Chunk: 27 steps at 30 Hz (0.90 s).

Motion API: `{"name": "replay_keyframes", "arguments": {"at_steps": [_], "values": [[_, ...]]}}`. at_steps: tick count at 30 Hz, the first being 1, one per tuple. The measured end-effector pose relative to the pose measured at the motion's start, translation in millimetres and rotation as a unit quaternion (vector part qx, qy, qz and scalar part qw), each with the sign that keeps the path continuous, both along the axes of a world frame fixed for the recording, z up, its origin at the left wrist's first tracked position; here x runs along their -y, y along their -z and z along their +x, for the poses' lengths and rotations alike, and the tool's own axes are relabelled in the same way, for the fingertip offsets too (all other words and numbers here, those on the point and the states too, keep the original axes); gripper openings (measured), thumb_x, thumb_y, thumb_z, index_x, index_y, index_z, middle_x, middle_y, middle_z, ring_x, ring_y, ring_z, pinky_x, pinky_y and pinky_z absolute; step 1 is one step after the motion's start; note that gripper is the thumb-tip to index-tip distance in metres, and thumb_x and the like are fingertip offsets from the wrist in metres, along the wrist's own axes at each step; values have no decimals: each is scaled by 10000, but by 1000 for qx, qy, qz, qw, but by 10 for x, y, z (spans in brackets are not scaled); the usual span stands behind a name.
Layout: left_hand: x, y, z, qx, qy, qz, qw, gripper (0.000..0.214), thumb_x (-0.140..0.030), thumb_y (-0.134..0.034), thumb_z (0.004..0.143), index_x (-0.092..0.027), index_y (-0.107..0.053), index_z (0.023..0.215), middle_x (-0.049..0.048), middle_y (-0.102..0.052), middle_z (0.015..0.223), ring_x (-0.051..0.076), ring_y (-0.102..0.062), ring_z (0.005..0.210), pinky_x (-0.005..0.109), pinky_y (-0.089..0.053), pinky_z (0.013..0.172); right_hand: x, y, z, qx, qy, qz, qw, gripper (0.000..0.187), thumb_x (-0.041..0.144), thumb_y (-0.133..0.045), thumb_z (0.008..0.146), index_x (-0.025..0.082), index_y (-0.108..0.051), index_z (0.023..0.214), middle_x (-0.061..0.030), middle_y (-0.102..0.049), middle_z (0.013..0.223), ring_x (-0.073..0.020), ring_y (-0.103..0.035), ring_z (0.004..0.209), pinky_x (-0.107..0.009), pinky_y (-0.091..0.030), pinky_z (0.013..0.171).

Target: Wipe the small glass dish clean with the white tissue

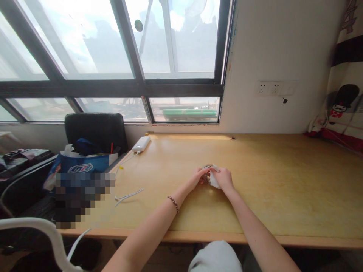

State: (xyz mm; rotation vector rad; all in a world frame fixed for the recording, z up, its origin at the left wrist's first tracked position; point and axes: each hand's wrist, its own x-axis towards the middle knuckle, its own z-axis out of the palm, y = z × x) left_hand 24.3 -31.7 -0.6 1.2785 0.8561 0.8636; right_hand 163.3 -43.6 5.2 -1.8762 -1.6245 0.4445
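Both my hands meet near the middle of the wooden desk (269, 181). My left hand (197, 177), with a beaded bracelet on its wrist, has its fingers curled round a small dark-rimmed object (208, 167) that I cannot make out. My right hand (224, 178) pinches a white cloth or tissue (214, 182) against that object. The two hands touch each other just above the desk's surface.
A white power bank (141, 144) lies at the desk's back left, with a white cable (128, 195) trailing toward the front edge. A black chair (96, 130) holding a blue bag (81, 165) stands to the left. Wall sockets (273, 88) sit above the desk.
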Motion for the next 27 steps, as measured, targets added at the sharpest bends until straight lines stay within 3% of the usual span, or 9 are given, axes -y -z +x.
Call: {"name": "replay_keyframes", "arguments": {"at_steps": [3, 7, 9, 12, 15, 18, 22, 27], "values": [[75, -73, 10, 32, -16, 8, 999, 460, -473, -543, 659, -84, -595, 898, 61, -588, 627, 105, -512, 479, 195, -365, 423, -63, 34, 26, -50, 10, -63, 997, 490, 543, -401, 735, 137, -633, 589, -88, -627, 577, -157, -555, 554, -215, -318, 459], [96, -106, 40, 76, -10, 55, 996, 498, -429, -627, 606, -90, -575, 968, 102, -611, 835, 169, -567, 696, 255, -446, 593, -80, 22, 55, -115, 6, -103, 988, 453, 476, -396, 762, 114, -648, 656, -93, -643, 627, -161, -582, 596, -204, -345, 466], [79, -86, 62, 79, 0, 86, 993, 534, -391, -665, 582, -108, -552, 1021, 114, -592, 962, 177, -562, 760, 259, -443, 647, -53, -8, 64, -90, 0, -70, 993, 384, 412, -394, 782, 130, -647, 718, -80, -651, 673, -157, -590, 637, -201, -357, 499], [62, -49, 86, 79, 11, 110, 991, 577, -362, -667, 600, -149, -483, 1104, 111, -559, 1057, 165, -561, 778, 254, -438, 670, 18, -65, 54, 27, 30, -1, 999, 294, 320, -385, 804, 145, -618, 836, -91, -649, 741, -167, -590, 686, -216, -354, 548], [63, -45, 69, 56, -13, 123, 991, 414, -398, -567, 700, -137, -513, 1016, 92, -607, 933, 150, -567, 749, 248, -436, 663, 93, -114, 24, 130, 49, 34, 990, 240, 264, -383, 813, 141, -574, 891, -96, -633, 719, -174, -579, 640, -229, -322, 533], [54, -65, 23, -15, -50, 145, 988, 333, -422, -535, 716, -116, -562, 844, 63, -628, 758, 106, -544, 581, 207, -412, 547, 145, -151, 15, 185, 37, 83, 978, 193, 216, -387, 815, 159, -549, 901, -69, -621, 708, -156, -564, 613, -224, -280, 520], [32, -60, 12, -19, -26, 100, 994, 353, -440, -552, 689, -108, -533, 809, 83, -627, 790, 78, -513, 441, 212, -400, 452, 147, -163, 62, 185, 35, 126, 974, 199, 238, -374, 829, 161, -550, 877, -55, -614, 705, -138, -552, 614, -220, -253, 518], [57, -3, 84, 35, -19, 60, 997, 360, -332, -666, 589, -120, -460, 794, 91, -603, 861, 137, -590, 571, 283, -476, 549, 12, -60, 113, 90, 46, 71, 992, 319, 360, -364, 825, 140, -589, 770, -83, -626, 691, -152, -554, 624, -218, -290, 524]]}}
